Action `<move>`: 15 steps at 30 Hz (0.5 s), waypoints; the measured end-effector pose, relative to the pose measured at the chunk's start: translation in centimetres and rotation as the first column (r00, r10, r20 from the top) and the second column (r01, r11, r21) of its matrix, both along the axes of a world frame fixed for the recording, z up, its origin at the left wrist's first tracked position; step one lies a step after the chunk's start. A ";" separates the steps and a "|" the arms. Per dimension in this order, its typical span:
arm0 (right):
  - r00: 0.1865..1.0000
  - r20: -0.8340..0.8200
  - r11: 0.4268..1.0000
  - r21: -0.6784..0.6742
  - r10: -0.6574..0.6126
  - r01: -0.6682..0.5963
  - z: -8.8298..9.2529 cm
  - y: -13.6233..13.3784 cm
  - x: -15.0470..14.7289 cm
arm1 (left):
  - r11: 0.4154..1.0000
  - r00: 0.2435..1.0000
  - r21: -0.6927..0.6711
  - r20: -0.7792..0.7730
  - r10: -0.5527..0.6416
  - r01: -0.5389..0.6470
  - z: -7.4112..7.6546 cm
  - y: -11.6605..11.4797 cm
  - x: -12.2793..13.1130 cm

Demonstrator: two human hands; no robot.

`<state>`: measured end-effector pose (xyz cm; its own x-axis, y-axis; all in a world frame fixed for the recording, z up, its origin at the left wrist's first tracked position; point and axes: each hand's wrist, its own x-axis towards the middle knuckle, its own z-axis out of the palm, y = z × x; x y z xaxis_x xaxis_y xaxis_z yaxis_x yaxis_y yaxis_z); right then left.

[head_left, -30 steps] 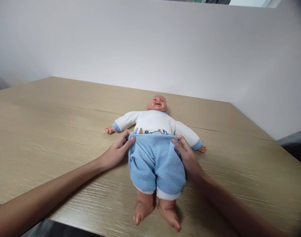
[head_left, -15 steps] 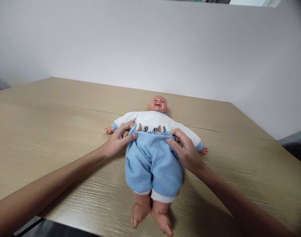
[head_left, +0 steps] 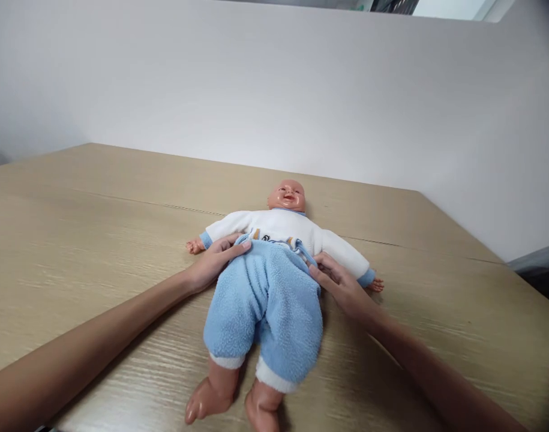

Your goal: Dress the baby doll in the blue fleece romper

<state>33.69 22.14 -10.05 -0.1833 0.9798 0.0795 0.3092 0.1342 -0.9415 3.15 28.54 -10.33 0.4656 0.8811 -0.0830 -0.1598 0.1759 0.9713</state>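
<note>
A baby doll [head_left: 287, 197] lies on its back, head away from me and arms spread. It wears a white top [head_left: 285, 222] with blue cuffs and blue fleece shorts [head_left: 265, 294] with white hems. My left hand [head_left: 215, 259] pinches the left side of the waistband, its thumb on top. On the other side, my right hand [head_left: 339, 281] grips the waistband edge between thumb and fingers, some fingertips hidden behind the cloth. Between the hands, part of an embroidered face shows above the waistband. Both bare feet point toward me.
The doll rests on a wooden table [head_left: 98, 240] with a thin seam running across it. A pale wall [head_left: 256, 90] rises behind the table's far edge. At the right, a dark gap [head_left: 542, 276] lies beyond the table's side.
The shorts' waistband sits higher over the embroidered face, now partly covered. The doll's legs have swung left and spread apart. Both hands still hold the waistband; the right has shifted slightly lower.
</note>
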 end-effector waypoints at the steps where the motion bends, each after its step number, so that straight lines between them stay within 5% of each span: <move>1: 1.000 -0.012 1.000 0.010 0.016 -0.016 0.1 -0.2 -0.1 | 1.000 1.000 -0.001 0.004 -0.003 0.003 0.0 -0.1 0.0; 5: 0.936 -0.347 0.984 -0.137 0.059 -0.113 -0.4 -0.4 -0.9 | 0.999 1.000 0.032 -0.020 -0.022 0.023 0.3 -0.5 -0.4; 8: 0.839 -0.540 0.956 -0.274 -0.061 -0.107 -1.1 -0.4 -1.4 | 0.987 0.990 0.125 -0.114 -0.087 0.102 0.7 -0.3 -1.4; 15: 0.808 -0.490 0.922 -0.355 -0.326 0.157 -2.1 -0.3 -1.6 | 0.919 0.937 0.275 -0.285 -0.203 0.283 1.2 -0.1 -3.0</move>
